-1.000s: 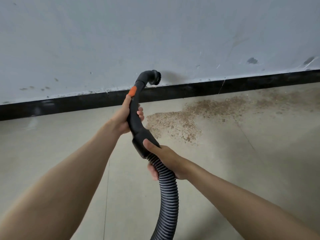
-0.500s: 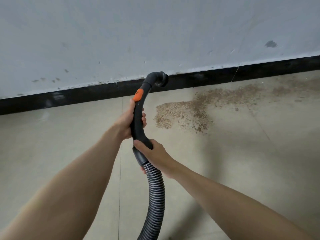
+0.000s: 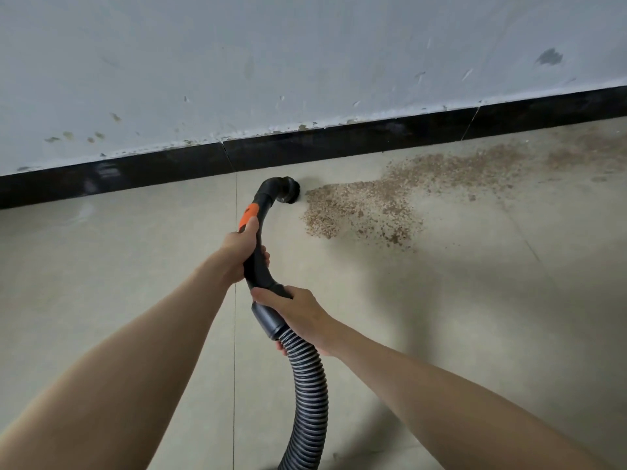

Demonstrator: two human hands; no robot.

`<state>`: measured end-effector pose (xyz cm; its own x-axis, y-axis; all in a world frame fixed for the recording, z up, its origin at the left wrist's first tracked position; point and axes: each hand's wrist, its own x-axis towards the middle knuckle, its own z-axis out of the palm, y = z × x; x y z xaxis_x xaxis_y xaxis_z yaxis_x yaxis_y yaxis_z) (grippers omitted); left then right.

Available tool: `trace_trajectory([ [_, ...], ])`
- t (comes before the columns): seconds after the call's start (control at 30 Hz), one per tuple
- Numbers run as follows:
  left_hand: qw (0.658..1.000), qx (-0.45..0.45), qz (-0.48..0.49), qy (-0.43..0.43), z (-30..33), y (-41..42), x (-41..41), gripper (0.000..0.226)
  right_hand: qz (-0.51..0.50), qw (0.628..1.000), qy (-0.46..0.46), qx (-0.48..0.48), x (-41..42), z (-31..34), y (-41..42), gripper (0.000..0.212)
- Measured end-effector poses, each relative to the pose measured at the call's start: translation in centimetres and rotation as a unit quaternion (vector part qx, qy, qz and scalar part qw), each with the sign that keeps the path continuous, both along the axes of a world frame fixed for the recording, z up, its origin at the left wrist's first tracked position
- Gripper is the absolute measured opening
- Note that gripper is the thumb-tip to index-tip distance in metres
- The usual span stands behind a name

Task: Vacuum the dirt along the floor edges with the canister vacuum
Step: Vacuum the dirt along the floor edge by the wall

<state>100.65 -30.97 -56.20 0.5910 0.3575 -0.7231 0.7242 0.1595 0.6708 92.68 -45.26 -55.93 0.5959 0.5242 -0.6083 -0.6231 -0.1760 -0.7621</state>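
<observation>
A curved black vacuum handle (image 3: 258, 242) with an orange slider (image 3: 248, 213) ends in a small round brush nozzle (image 3: 287, 191). The nozzle sits low over the floor, just left of a patch of brown dirt (image 3: 359, 212) that trails right along the baseboard. My left hand (image 3: 241, 250) grips the handle below the slider. My right hand (image 3: 298, 317) grips the cuff where the ribbed grey hose (image 3: 307, 401) joins the handle. The canister is out of view.
A black baseboard (image 3: 339, 144) runs along the foot of a scuffed pale wall (image 3: 305, 62). The floor is beige tile (image 3: 475, 317) with a grout line running toward me at left of the hose. More thin dirt (image 3: 576, 154) lies at far right.
The nozzle has come down from in front of the baseboard to the floor at the dirt's left edge. Both hands kept their grip and moved with it.
</observation>
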Motion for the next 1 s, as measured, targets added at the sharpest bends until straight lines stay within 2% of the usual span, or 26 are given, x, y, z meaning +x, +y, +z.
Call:
trace_trajectory([
  [0.23,1.0,0.015,0.001,-0.008,-0.3,-1.4,1.2,0.041,-0.037,0.999,0.017,-0.009,0.7,0.1,-1.0,0.037],
  [0.6,1.0,-0.03,-0.008,-0.002,-0.1,-3.3,1.9,0.053,-0.027,0.998,-0.006,-0.049,1.9,1.0,-3.6,0.041],
  [0.8,0.999,-0.03,-0.014,-0.009,0.2,-6.3,3.1,0.061,-0.028,0.997,0.008,-0.067,3.0,1.6,-6.3,0.05],
  [1.0,1.0,-0.028,-0.009,-0.01,0.2,-9.0,4.3,0.058,-0.032,0.995,0.001,-0.089,4.1,1.7,-9.0,0.058],
])
